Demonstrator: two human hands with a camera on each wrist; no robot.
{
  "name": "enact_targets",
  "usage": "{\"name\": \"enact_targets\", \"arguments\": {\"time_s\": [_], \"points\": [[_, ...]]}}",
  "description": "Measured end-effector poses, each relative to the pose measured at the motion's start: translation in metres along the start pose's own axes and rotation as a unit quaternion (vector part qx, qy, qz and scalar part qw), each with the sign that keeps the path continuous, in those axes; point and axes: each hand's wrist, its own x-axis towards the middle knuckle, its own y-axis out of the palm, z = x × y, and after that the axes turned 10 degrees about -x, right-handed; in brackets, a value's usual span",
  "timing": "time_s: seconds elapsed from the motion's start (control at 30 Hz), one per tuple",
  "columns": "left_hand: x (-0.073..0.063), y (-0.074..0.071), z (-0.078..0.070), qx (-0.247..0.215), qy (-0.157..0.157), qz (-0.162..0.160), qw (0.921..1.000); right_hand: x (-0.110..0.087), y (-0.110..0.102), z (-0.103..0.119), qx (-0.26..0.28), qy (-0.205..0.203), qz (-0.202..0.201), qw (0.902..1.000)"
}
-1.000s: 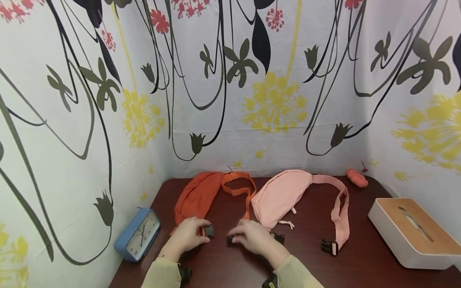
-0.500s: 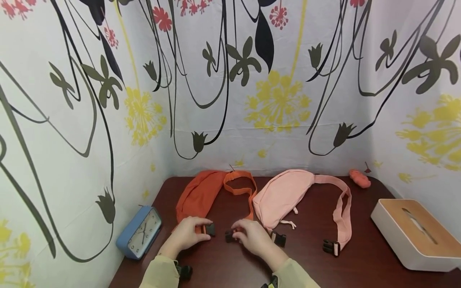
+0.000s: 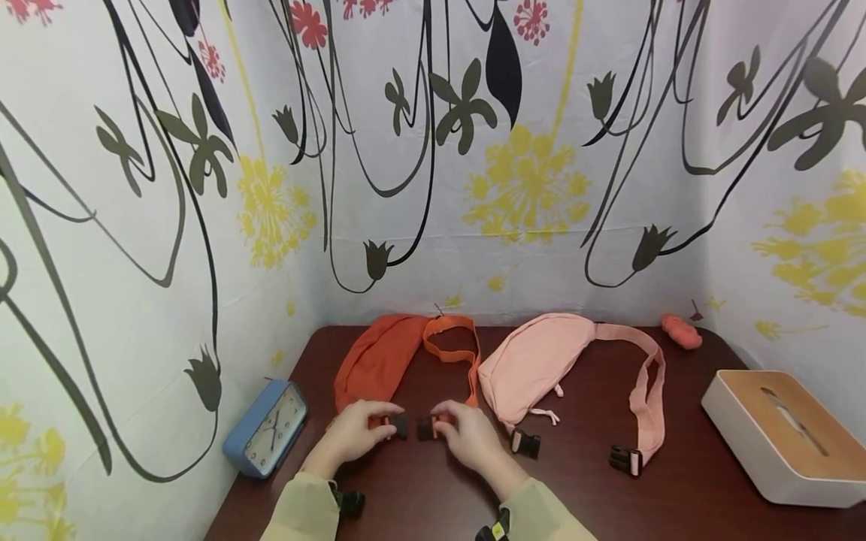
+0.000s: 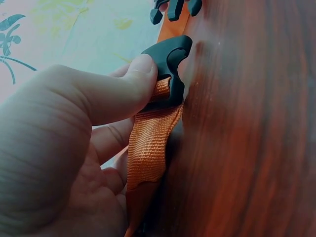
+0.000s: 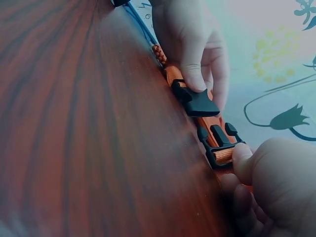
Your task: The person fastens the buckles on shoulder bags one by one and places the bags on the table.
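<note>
My left hand pinches the black socket half of a buckle, its thumb on top; an orange strap runs from it under the fingers. Between thumb and fingers of my right hand is the pronged buckle half, also on orange webbing. The two halves face each other with a small gap, prongs toward the socket, low over the table. Behind the hands lies the orange waist bag, its strap loop curling to the right.
A pink waist bag lies to the right, its unfastened buckle ends on the dark table. A blue alarm clock stands at left. On the right is a tissue box, with a reddish lump behind.
Both hands have moved slightly away from the body and the two buckle halves have come closer together and more in line. The pink bag's near buckle is now uncovered by the right hand.
</note>
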Motion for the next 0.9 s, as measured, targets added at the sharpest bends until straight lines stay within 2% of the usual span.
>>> {"name": "enact_targets", "arguments": {"time_s": [0.2,0.53,0.9], "points": [[-0.002,0.0,0.001,0.001,0.012,-0.003,0.9999,0.001,0.004,0.005,0.017,0.029,0.004,0.9994],[-0.003,0.003,0.001,0.006,0.028,-0.01,0.9995,0.003,0.016,0.013,0.016,0.022,-0.001,0.9996],[0.002,0.004,-0.001,0.01,0.034,-0.01,0.9993,0.005,0.013,0.017,0.015,0.03,-0.004,0.9994]]}}
